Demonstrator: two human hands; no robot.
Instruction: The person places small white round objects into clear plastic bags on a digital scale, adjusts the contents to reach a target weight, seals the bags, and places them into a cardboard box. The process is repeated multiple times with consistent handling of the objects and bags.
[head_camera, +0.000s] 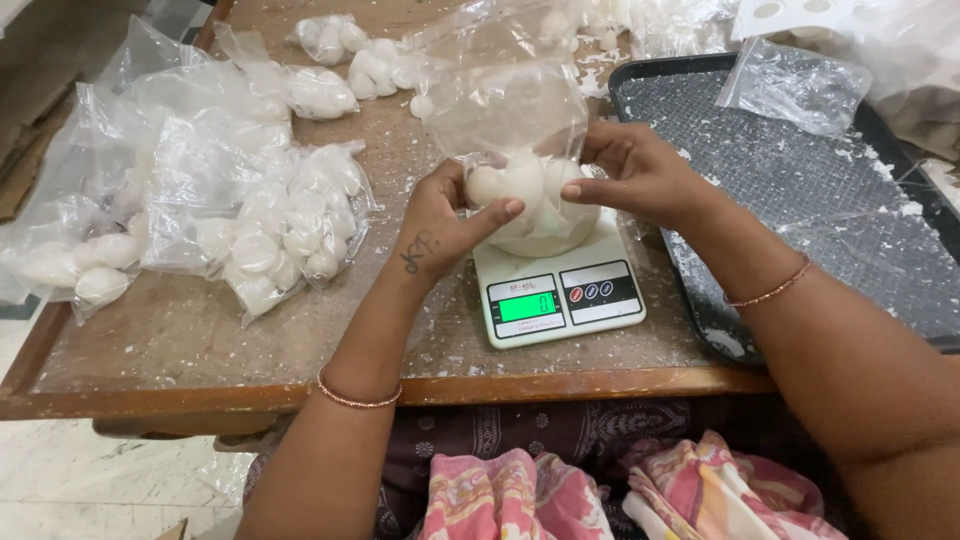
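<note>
A clear plastic bag (505, 115) holding several white round pieces (525, 182) stands just over a small white digital scale (556, 290) with a lit green display. My left hand (440, 225) grips the bag's lower left side, thumb pressed against the white pieces. My right hand (635, 172) pinches the bag's right side at the same height. The bag's open top rises above both hands. Whether the bag rests on the scale's pan is hidden by my hands.
Several filled clear bags of white pieces (280, 225) lie on the worn wooden table (200, 340) to the left and at the back (345, 60). A black mesh tray (800, 180) with white crumbs and an empty bag (795, 85) sits right of the scale.
</note>
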